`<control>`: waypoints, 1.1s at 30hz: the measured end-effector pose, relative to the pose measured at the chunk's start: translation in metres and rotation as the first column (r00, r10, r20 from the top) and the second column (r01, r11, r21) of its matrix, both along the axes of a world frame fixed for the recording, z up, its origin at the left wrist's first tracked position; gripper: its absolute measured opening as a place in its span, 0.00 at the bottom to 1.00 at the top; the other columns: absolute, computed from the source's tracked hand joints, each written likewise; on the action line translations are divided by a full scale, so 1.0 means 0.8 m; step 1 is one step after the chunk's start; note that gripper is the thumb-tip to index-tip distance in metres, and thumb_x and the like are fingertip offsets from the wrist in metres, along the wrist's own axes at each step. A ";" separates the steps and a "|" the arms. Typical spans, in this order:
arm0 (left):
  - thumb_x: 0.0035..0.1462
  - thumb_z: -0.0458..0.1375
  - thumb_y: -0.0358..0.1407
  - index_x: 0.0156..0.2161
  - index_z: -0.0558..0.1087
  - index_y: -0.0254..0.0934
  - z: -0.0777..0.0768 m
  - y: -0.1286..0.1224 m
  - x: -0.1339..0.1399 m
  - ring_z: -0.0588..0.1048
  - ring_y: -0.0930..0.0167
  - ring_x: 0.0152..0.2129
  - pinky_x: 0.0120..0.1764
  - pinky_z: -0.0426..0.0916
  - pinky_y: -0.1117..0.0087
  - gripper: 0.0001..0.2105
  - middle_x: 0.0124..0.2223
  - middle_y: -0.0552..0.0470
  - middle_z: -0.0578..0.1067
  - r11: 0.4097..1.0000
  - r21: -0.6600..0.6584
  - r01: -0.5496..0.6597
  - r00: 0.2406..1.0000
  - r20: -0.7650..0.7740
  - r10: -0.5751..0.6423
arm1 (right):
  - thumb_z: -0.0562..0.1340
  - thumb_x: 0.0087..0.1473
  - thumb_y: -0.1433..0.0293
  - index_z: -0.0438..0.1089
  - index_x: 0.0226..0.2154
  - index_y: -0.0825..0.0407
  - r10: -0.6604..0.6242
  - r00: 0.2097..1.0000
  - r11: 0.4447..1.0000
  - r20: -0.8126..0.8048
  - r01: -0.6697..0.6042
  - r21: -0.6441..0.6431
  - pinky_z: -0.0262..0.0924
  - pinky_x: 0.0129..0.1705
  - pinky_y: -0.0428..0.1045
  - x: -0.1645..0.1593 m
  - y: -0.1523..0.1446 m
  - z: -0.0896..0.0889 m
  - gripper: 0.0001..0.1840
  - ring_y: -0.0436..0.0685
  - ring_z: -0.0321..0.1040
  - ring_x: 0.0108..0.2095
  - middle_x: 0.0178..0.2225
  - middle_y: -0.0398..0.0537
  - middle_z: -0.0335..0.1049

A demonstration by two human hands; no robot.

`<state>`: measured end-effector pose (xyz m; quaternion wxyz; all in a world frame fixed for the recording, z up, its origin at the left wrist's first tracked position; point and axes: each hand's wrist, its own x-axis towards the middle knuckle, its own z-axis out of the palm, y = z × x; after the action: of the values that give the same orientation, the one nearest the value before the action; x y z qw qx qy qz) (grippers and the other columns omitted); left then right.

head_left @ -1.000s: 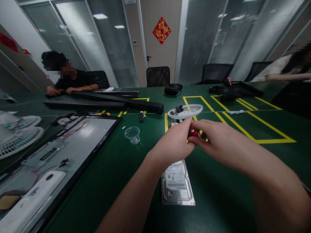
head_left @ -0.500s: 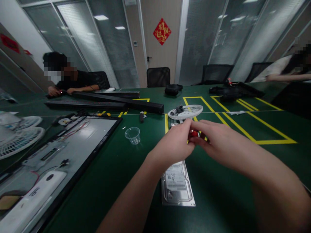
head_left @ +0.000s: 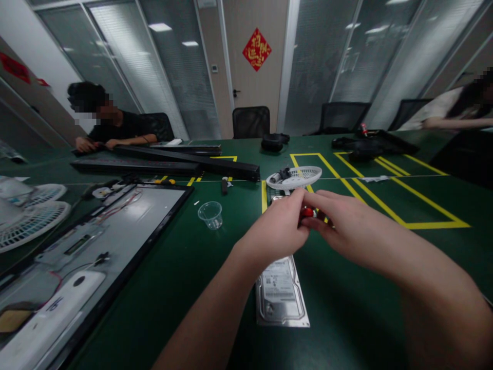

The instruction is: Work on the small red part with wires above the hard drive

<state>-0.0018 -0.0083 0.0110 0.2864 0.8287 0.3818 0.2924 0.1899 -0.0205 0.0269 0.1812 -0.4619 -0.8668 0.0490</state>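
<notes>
My left hand (head_left: 283, 220) and my right hand (head_left: 341, 216) meet above the table, knuckles up and fingers curled inward. Between them shows the end of a small red object (head_left: 307, 211), mostly covered; its kind cannot be made out. My right thumb and forefinger close round it. The left fingertips are hidden behind that hand. Under my left wrist, a silver hard drive (head_left: 283, 298) with a white label lies flat on the green table. Just beyond my hands stands a white plastic basket (head_left: 314, 177) with small dark parts in it.
A clear plastic cup (head_left: 211, 216) stands left of my hands. Further left lies a large opened panel (head_left: 134, 226) with wires, beside white fan grilles (head_left: 42, 221). Long black bars (head_left: 231, 167) lie at the back left. A person (head_left: 119, 126) sits behind them; another person (head_left: 442, 110) is at far right.
Hardly anything differs. The red object between my hands looks very slightly turned; both hands keep their place above the hard drive.
</notes>
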 end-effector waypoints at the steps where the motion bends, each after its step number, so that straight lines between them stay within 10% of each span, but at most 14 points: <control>1: 0.62 0.58 0.24 0.51 0.69 0.38 0.000 0.000 0.000 0.81 0.58 0.49 0.49 0.76 0.58 0.14 0.51 0.42 0.81 1.000 -0.004 0.006 1.000 0.018 -0.006 | 0.60 0.63 0.80 0.75 0.49 0.49 0.033 0.999 0.999 -0.018 -0.033 0.008 0.65 0.44 0.54 0.001 0.000 0.000 0.16 0.63 0.78 0.45 0.49 0.53 0.81; 10: 0.61 0.59 0.26 0.46 0.69 0.39 0.000 0.001 0.001 0.81 0.58 0.47 0.49 0.76 0.57 0.10 0.50 0.42 0.81 0.999 0.007 -0.032 0.999 -0.012 0.032 | 0.64 0.70 0.63 0.77 0.52 0.49 -0.130 0.990 0.991 0.050 0.130 -0.008 0.64 0.37 0.55 0.003 0.004 -0.006 0.13 0.64 0.78 0.37 0.43 0.54 0.83; 17: 0.61 0.59 0.25 0.52 0.70 0.39 0.000 0.001 -0.001 0.81 0.59 0.49 0.50 0.77 0.58 0.15 0.52 0.42 0.82 1.000 -0.021 -0.010 1.000 0.026 0.010 | 0.58 0.64 0.80 0.77 0.55 0.48 0.024 1.000 1.000 -0.017 -0.024 0.020 0.67 0.47 0.57 0.003 0.002 -0.001 0.22 0.64 0.78 0.47 0.50 0.53 0.82; 24: 0.62 0.61 0.27 0.48 0.70 0.39 0.002 0.000 0.000 0.81 0.60 0.45 0.48 0.77 0.58 0.11 0.50 0.43 0.82 0.999 -0.024 -0.025 1.000 -0.004 0.025 | 0.64 0.70 0.62 0.79 0.51 0.50 -0.138 0.988 0.989 0.067 0.141 -0.042 0.64 0.36 0.55 0.002 0.001 0.001 0.13 0.65 0.78 0.38 0.43 0.54 0.84; 30: 0.62 0.59 0.26 0.49 0.69 0.39 0.004 -0.002 -0.002 0.81 0.58 0.48 0.47 0.75 0.59 0.12 0.50 0.43 0.81 1.000 -0.025 -0.016 1.000 -0.009 0.015 | 0.60 0.63 0.80 0.77 0.50 0.48 0.037 0.999 0.999 -0.023 -0.037 0.012 0.66 0.45 0.55 0.002 -0.002 0.003 0.18 0.62 0.78 0.46 0.49 0.52 0.83; 33: 0.61 0.60 0.27 0.47 0.69 0.40 0.003 -0.002 -0.001 0.81 0.58 0.47 0.47 0.76 0.58 0.11 0.50 0.43 0.81 1.000 -0.008 -0.021 1.000 -0.010 0.021 | 0.62 0.66 0.74 0.78 0.47 0.50 -0.023 1.000 1.000 0.012 0.023 0.016 0.66 0.41 0.55 0.001 0.001 0.002 0.11 0.63 0.78 0.41 0.45 0.54 0.83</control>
<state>-0.0022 -0.0101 0.0134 0.2848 0.8250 0.3928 0.2897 0.1907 -0.0200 0.0285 0.1799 -0.4708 -0.8629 0.0373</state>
